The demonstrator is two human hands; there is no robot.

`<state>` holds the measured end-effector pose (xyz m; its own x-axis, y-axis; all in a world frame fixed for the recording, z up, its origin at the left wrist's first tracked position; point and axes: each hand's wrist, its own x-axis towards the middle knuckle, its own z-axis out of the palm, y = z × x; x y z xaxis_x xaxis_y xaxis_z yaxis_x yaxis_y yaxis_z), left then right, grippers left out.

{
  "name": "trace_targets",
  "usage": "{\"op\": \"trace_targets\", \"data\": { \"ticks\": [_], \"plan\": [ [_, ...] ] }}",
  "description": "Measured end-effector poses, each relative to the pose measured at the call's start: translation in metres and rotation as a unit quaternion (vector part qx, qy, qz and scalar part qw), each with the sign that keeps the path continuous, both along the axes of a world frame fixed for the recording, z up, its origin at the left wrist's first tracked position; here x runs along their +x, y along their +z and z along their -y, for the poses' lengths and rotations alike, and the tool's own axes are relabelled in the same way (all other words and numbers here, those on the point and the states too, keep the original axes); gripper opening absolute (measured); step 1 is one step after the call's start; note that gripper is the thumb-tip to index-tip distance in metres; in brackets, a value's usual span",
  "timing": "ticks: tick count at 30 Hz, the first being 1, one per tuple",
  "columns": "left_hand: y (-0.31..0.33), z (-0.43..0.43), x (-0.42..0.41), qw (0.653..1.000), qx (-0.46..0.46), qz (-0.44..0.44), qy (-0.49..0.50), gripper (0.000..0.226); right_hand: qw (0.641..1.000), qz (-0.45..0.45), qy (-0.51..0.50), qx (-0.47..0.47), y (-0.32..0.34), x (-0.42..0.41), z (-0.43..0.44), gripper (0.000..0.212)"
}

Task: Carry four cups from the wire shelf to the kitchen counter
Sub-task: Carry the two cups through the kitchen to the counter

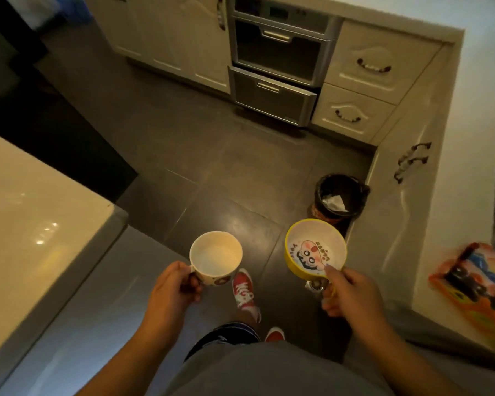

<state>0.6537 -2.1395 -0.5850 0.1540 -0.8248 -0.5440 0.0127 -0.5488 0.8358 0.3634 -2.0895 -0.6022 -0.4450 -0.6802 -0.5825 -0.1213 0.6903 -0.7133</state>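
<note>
My left hand [172, 284] grips the handle of a white cup [215, 256] with a dark pattern low on its side; the cup is upright and looks empty. In my right hand [346, 292] is a yellow cup [315, 250] with a cartoon figure printed inside, my thumb resting on its rim. Both cups hang in the air over the dark tiled floor. The pale kitchen counter [469, 115] runs along the right side. No wire shelf is in view.
A black-lined waste bin [339, 197] stands on the floor by the right cabinets. An oven with a lower drawer [277, 67] sits ahead. A glossy white surface [35, 212] is at my left. A colourful package [475, 284] lies on the right counter.
</note>
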Motion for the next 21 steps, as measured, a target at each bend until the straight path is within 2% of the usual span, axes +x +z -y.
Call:
{"op": "trace_targets", "data": {
  "ticks": [3, 7, 13, 17, 21],
  "plan": [
    [-0.006, 0.047, -0.003, 1.0, -0.002, -0.001, 0.025, 0.027, 1.0, 0.001, 0.021, -0.008, -0.004, 0.0, 0.065, 0.023],
    [-0.012, 0.121, -0.017, 0.998, -0.003, -0.043, 0.051, 0.02, 1.0, -0.012, 0.026, -0.013, -0.008, -0.009, 0.136, 0.026],
    [-0.021, 0.23, -0.05, 0.999, -0.019, -0.037, 0.001, 0.036, 1.0, -0.014, -0.022, 0.013, -0.003, -0.052, 0.206, 0.031],
    [-0.022, 0.301, -0.084, 0.998, -0.011, -0.061, -0.031, 0.027, 0.998, -0.01, -0.051, 0.023, -0.001, -0.09, 0.252, 0.034],
    [-0.026, 0.371, -0.123, 0.996, -0.008, -0.083, -0.032, 0.029, 0.998, -0.016, -0.063, 0.026, -0.01, -0.127, 0.304, 0.036]
  ]
}}
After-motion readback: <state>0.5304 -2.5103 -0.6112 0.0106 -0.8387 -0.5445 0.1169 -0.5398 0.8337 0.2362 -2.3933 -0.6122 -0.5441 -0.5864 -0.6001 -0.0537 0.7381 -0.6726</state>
